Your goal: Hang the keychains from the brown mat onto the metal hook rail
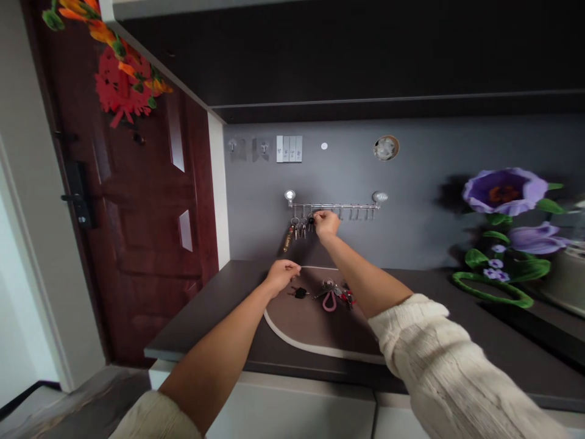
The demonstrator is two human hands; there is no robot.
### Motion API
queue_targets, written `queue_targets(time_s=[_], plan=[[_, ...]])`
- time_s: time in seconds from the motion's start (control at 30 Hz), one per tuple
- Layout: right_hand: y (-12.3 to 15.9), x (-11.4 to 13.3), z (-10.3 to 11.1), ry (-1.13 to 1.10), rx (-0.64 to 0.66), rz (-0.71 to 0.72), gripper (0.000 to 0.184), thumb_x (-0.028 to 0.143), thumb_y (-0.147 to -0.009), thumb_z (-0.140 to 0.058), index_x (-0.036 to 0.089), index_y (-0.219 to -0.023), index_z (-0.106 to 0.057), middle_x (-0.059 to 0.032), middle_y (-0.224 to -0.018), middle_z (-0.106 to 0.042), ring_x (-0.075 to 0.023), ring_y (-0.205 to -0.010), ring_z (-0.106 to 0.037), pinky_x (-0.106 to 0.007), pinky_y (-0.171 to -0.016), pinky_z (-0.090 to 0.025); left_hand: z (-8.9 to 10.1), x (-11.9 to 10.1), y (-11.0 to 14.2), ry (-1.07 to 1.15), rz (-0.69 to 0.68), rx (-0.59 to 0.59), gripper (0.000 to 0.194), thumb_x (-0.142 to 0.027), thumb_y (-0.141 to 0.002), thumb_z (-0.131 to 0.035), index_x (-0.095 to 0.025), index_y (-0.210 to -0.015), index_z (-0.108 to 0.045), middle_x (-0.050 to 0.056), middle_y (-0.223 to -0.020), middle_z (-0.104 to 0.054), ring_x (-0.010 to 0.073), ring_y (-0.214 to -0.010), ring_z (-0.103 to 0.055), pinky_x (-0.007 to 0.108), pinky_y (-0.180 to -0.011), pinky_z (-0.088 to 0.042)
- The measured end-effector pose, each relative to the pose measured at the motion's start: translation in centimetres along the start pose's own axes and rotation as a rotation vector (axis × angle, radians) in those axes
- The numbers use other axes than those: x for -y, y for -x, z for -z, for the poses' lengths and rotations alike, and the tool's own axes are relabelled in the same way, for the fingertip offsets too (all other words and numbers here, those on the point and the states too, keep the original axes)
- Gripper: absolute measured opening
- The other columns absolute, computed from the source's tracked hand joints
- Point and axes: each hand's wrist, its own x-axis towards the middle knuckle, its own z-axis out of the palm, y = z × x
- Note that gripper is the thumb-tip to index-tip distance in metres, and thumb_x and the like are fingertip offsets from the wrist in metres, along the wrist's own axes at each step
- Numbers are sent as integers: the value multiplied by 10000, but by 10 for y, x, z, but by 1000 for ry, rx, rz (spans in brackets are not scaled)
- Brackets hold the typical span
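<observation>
My right hand (327, 224) is up at the metal hook rail (336, 206), its fingers pinched at a small black-headed key (311, 220) by one of the hooks. Left of it hang key rings with metal keys (303, 228) and a keychain strap (287, 238) with lettering. Lower down, my left hand (282, 276) is closed in a pinch above the mat; a small thing shows under its fingertips, too little to name. On the brown, pale-edged mat (315, 335) lie a black key (300, 292) and a bunch of keys with a pink loop (329, 301) and red parts.
A dark shelf (365, 55) overhangs the counter (205, 311). Purple fabric flowers (505, 192) with a green ring base stand at the right. Clear hooks (264, 148) and a switch panel (289, 149) are on the wall. A dark red door (150, 262) is at the left.
</observation>
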Motion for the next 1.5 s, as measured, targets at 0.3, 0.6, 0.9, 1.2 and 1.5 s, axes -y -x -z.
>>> queue_targets(time_s=[0.3,0.6,0.9,1.2,1.5], plan=[[4,-7,-1,107,-22,5,205,212,-642,-485,137,-720,-659,-45,-638,-640,-145,-635,-588,-244,-652,-446,1,0,0,3,2,1,102,-204,-679,-545,-115,-674,-596,12,-594,-575,64,-502,-458,201,-516,-357],[9,-12,4,136,20,-10,200,229,-651,-492,150,-734,-655,-42,-679,-646,-146,-680,-593,-243,-681,-444,7,5,-3,-4,19,68,143,-247,-659,-574,-118,-707,-613,16,-618,-590,62,-505,-457,202,-511,-342],[21,-11,12,103,76,-45,183,196,-642,-488,142,-715,-647,-30,-653,-638,-125,-654,-582,-236,-680,-443,16,6,-3,24,45,265,254,-233,-544,-695,-115,-761,-636,21,-653,-616,80,-588,-519,230,-649,-402],[75,-4,34,-47,239,-139,133,192,-634,-518,136,-690,-624,-18,-606,-621,-104,-554,-570,-226,-591,-452,27,-4,7,-129,54,491,351,-219,-457,-739,-153,-795,-668,28,-701,-648,109,-641,-549,249,-677,-415],[106,-17,60,8,393,-131,119,223,-633,-548,149,-686,-624,-5,-613,-625,-96,-552,-558,-217,-594,-435,28,-5,8,-369,-121,550,303,-248,-517,-699,-158,-805,-674,20,-711,-634,120,-646,-525,226,-624,-372]])
